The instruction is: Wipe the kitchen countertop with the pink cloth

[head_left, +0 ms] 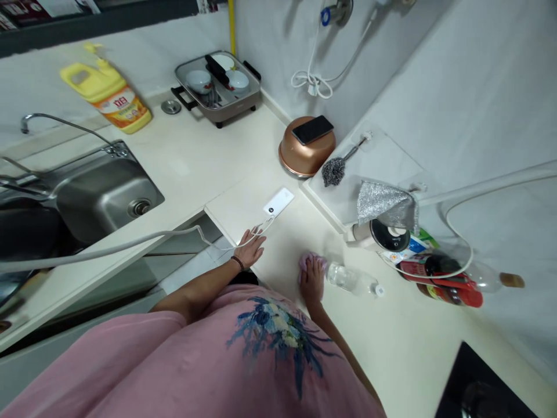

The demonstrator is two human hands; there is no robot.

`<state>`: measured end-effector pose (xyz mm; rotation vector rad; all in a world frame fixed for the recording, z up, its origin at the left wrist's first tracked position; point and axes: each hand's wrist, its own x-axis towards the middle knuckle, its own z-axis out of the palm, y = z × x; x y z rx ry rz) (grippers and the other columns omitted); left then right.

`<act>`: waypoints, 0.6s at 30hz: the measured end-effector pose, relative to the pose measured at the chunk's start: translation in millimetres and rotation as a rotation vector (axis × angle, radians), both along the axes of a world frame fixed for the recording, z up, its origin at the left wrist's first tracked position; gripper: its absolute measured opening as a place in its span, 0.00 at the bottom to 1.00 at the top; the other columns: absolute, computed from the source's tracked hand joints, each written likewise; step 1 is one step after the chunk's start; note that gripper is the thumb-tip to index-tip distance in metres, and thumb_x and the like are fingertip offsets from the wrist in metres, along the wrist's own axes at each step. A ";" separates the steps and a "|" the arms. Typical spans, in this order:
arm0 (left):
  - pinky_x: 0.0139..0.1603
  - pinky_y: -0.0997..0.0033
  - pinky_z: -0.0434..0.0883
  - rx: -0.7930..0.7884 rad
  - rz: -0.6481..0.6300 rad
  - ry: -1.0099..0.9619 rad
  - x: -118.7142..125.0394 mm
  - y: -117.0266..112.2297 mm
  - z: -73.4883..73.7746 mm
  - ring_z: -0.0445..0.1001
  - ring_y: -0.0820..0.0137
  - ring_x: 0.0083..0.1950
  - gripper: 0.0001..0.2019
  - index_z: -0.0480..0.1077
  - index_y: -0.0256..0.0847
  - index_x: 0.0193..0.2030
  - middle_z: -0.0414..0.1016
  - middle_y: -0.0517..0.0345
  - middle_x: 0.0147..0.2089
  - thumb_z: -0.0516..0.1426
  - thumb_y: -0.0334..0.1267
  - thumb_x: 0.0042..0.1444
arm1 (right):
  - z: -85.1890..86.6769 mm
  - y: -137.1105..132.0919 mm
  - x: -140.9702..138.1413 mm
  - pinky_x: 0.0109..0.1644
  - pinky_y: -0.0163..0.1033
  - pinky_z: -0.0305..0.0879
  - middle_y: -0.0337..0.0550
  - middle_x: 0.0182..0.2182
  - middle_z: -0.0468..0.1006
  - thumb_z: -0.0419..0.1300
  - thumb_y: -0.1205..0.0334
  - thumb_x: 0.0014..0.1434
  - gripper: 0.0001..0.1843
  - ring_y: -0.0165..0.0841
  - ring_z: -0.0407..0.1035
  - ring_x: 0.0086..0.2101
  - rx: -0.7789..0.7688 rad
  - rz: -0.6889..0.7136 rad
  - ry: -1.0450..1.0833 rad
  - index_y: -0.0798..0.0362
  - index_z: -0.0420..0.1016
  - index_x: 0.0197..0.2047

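My left hand (250,248) rests on the counter's front edge with its fingers spread, holding nothing. A thin white cable passes by its fingers to a white power bank (279,202) lying just beyond them. My right hand (312,283) presses a crumpled pink-purple cloth (306,259) against the countertop, fingers bent over it. Part of the cloth is hidden beneath the palm. Close to the right of this hand, a clear plastic bottle (351,280) with a white cap stands on the counter.
At the left is a steel sink (98,200) with a faucet. Along the back are a yellow detergent jug (114,98), an electric pan (220,87) holding bowls, and a copper-coloured pot (304,148) with a phone (312,129) on top. Sauce bottles (444,278) and a black cooktop (483,383) are rightward.
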<state>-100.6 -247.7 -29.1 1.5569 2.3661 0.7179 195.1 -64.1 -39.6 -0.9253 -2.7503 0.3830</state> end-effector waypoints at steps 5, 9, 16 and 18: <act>0.83 0.36 0.46 0.001 0.001 0.004 0.7 0.3 1.0 0.52 0.53 0.83 0.25 0.68 0.41 0.72 0.61 0.43 0.79 0.50 0.42 0.72 | -1.5 82.1 -73.3 0.75 0.68 0.47 0.61 0.74 0.63 0.44 0.60 0.72 0.32 0.51 0.47 0.75 0.016 -0.092 -0.005 0.55 0.62 0.76; 0.82 0.36 0.47 -0.013 -0.012 0.029 0.1 0.4 4.6 0.52 0.54 0.83 0.24 0.68 0.41 0.72 0.61 0.43 0.78 0.50 0.41 0.72 | 2.7 115.4 -118.3 0.75 0.71 0.45 0.63 0.73 0.63 0.42 0.58 0.72 0.33 0.53 0.48 0.74 0.004 -0.200 0.017 0.58 0.63 0.75; 0.83 0.37 0.46 -0.019 -0.004 0.033 0.6 1.0 6.4 0.53 0.54 0.82 0.23 0.70 0.42 0.70 0.62 0.43 0.78 0.51 0.41 0.72 | 14.0 5.5 -109.6 0.78 0.64 0.44 0.54 0.77 0.59 0.48 0.62 0.72 0.32 0.48 0.43 0.77 -0.019 0.258 -0.066 0.53 0.61 0.77; 0.83 0.37 0.45 -0.015 -0.003 0.026 1.0 1.4 6.2 0.54 0.55 0.82 0.23 0.70 0.43 0.70 0.62 0.44 0.78 0.51 0.41 0.72 | 12.0 -36.9 -95.6 0.79 0.62 0.45 0.52 0.77 0.60 0.53 0.63 0.70 0.32 0.47 0.46 0.76 -0.021 0.392 -0.079 0.51 0.65 0.75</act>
